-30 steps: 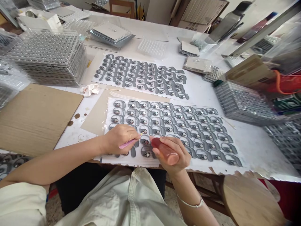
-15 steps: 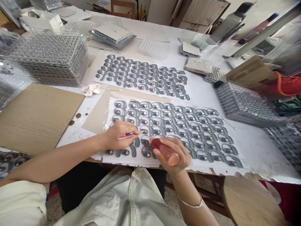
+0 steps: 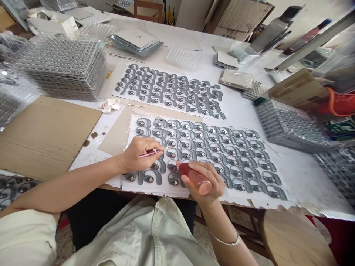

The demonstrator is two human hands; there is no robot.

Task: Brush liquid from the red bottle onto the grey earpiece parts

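My left hand (image 3: 142, 152) pinches a thin pink stick (image 3: 147, 153) with a pale yellowish tip, pointing right over the parts. In my right hand (image 3: 212, 179) is a reddish translucent squeeze bottle (image 3: 192, 176), held tilted with its narrow nozzle toward the left. Just below the nozzle lies a grey hook-shaped earphone part (image 3: 174, 167) whose round end looks reddish. Rows of similar parts (image 3: 215, 148) cover a white ridged sheet (image 3: 166, 190) in front of me. My hands hide some of them.
Farther back lies a second sheet of hook-shaped parts (image 3: 169, 89). Stacked clear trays (image 3: 63, 66) stand at left, with more trays (image 3: 291, 123) at right. Brown cardboard (image 3: 44, 136), crumpled tissue (image 3: 110, 105) and a cotton swab (image 3: 136, 105) lie on the table.
My left hand has moved slightly up and away from me with the pink stick. The right hand and bottle have stayed in nearly the same place.
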